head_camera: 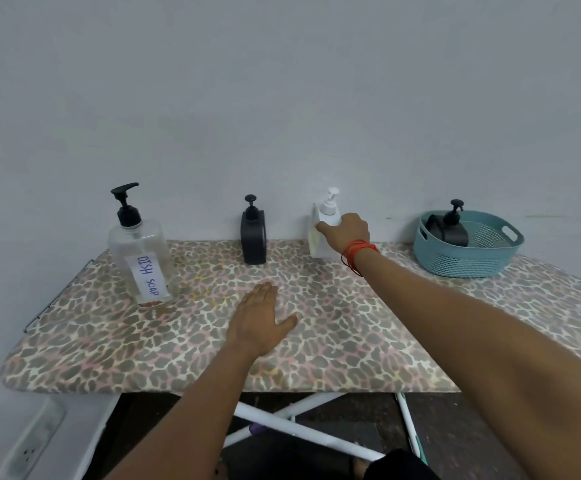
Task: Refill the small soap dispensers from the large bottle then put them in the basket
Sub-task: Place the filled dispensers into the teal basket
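Observation:
A large clear bottle (143, 258) with a black pump and a "DISH SOAP" label stands at the left of the board. A small black dispenser (253, 237) stands upright by the wall in the middle. To its right stands a small white dispenser (323, 233), and my right hand (348, 232) grips its body from the right. My left hand (259, 317) rests flat, fingers straight, on the leopard-print ironing board (351, 334). At the far right a teal basket (469, 258) holds another black dispenser (450, 228).
A plain wall runs right behind the bottles. The board's near edge is close to me, with white crossed legs (303, 427) below it. Red string bracelets circle my right wrist (356, 252). A wall socket (29, 452) sits at the lower left.

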`<move>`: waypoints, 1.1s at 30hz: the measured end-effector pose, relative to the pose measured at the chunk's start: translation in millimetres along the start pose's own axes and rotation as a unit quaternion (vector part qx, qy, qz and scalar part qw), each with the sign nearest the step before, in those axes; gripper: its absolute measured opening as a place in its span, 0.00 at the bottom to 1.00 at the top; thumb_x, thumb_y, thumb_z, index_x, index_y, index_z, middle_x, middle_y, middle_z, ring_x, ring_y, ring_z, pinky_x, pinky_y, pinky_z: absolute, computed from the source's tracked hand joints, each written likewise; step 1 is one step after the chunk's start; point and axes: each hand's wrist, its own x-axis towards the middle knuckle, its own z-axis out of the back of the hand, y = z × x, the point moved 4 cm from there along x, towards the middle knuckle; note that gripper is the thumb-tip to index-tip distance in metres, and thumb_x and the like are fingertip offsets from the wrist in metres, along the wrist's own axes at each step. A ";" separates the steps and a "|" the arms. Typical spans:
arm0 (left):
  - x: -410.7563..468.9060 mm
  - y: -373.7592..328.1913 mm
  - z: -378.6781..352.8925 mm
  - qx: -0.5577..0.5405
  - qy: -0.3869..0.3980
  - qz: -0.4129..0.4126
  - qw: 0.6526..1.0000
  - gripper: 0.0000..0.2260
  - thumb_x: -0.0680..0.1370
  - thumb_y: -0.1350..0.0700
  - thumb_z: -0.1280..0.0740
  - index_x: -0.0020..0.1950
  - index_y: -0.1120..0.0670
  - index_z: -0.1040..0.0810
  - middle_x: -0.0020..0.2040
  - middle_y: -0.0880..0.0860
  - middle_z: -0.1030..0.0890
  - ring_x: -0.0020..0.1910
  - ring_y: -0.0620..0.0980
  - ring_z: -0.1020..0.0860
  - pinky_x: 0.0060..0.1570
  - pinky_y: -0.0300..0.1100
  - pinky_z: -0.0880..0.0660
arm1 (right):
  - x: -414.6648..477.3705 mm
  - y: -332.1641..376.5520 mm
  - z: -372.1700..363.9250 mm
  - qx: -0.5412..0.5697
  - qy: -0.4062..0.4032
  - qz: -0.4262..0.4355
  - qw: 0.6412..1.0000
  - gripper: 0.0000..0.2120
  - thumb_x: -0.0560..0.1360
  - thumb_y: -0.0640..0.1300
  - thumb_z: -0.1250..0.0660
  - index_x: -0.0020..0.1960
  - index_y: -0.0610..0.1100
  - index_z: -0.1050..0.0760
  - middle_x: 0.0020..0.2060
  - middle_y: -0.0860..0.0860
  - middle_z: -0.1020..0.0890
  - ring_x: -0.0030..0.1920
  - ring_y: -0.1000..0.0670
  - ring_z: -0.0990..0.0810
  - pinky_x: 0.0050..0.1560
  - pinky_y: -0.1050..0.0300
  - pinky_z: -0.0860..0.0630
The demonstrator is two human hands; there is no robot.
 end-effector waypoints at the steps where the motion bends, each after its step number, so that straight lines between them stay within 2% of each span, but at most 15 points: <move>1: 1.7 -11.2 -4.0 -0.001 0.007 -0.006 1.000 0.41 0.80 0.33 0.39 0.84 0.56 0.45 0.84 0.54 0.45 0.82 0.50 0.47 0.81 0.47 0.52 | -1.2 0.8 11.0 0.008 -0.008 0.008 1.000 0.16 0.72 0.54 0.28 0.48 0.40 0.23 0.39 0.48 0.21 0.36 0.50 0.25 0.29 0.60 0.36; 5: 16.3 -73.3 -29.5 -0.016 0.030 -0.037 0.999 0.42 0.78 0.32 0.37 0.83 0.56 0.44 0.83 0.54 0.44 0.82 0.51 0.46 0.81 0.48 0.52 | -4.6 5.8 68.8 0.017 -0.045 0.045 0.998 0.15 0.72 0.54 0.28 0.42 0.43 0.25 0.34 0.52 0.24 0.33 0.54 0.26 0.29 0.59 0.36; 9: 31.8 -148.4 -63.1 -0.020 0.072 -0.070 0.995 0.43 0.78 0.32 0.38 0.84 0.56 0.46 0.84 0.53 0.46 0.82 0.51 0.48 0.81 0.49 0.52 | -5.2 4.8 139.1 0.000 -0.089 0.074 0.993 0.14 0.72 0.54 0.29 0.40 0.44 0.27 0.32 0.53 0.25 0.32 0.56 0.28 0.29 0.59 0.37; 14: 48.9 -229.2 -94.8 -0.011 0.113 -0.107 0.988 0.43 0.80 0.33 0.39 0.84 0.57 0.50 0.84 0.54 0.49 0.83 0.52 0.50 0.81 0.48 0.54 | 3.9 -11.4 223.6 -0.047 -0.159 0.097 0.981 0.15 0.71 0.57 0.29 0.44 0.45 0.24 0.39 0.50 0.21 0.38 0.48 0.24 0.30 0.60 0.37; 19: 52.1 -253.6 -112.9 0.000 0.066 -0.128 0.990 0.40 0.80 0.33 0.42 0.84 0.54 0.46 0.84 0.52 0.45 0.82 0.50 0.47 0.81 0.49 0.53 | 18.3 -44.1 279.8 -0.064 -0.211 0.088 0.971 0.17 0.69 0.58 0.30 0.48 0.46 0.22 0.40 0.52 0.21 0.38 0.50 0.23 0.30 0.61 0.36; 23: 51.9 -249.3 -117.5 -0.005 0.043 -0.126 0.991 0.40 0.79 0.32 0.41 0.83 0.54 0.42 0.83 0.52 0.42 0.82 0.50 0.45 0.81 0.49 0.50 | 27.9 -79.6 298.9 -0.078 -0.240 0.060 0.966 0.21 0.69 0.60 0.31 0.51 0.45 0.21 0.42 0.50 0.20 0.41 0.48 0.22 0.32 0.60 0.36; 25: 53.2 -249.5 -117.3 -0.002 0.039 -0.128 0.991 0.40 0.79 0.31 0.42 0.83 0.54 0.42 0.83 0.52 0.42 0.82 0.50 0.45 0.81 0.49 0.50 | 31.6 -99.3 300.9 -0.081 -0.245 0.036 0.966 0.22 0.69 0.60 0.30 0.53 0.44 0.21 0.43 0.50 0.20 0.42 0.47 0.22 0.37 0.58 0.33; 29: 52.7 -249.5 -117.7 0.008 0.034 -0.130 0.991 0.40 0.79 0.31 0.43 0.83 0.54 0.43 0.83 0.52 0.43 0.82 0.50 0.46 0.81 0.49 0.51 | 40.4 -139.6 283.6 -0.090 -0.210 -0.014 0.973 0.21 0.70 0.57 0.29 0.53 0.42 0.22 0.46 0.46 0.19 0.45 0.43 0.21 0.41 0.54 0.28; 33: 50.9 -249.8 -118.3 0.012 0.031 -0.123 0.992 0.39 0.79 0.31 0.44 0.83 0.53 0.44 0.83 0.51 0.43 0.82 0.49 0.46 0.81 0.49 0.51 | 51.3 -174.2 254.9 -0.098 -0.162 -0.059 0.980 0.21 0.72 0.55 0.28 0.54 0.40 0.23 0.49 0.43 0.19 0.45 0.43 0.22 0.41 0.55 0.30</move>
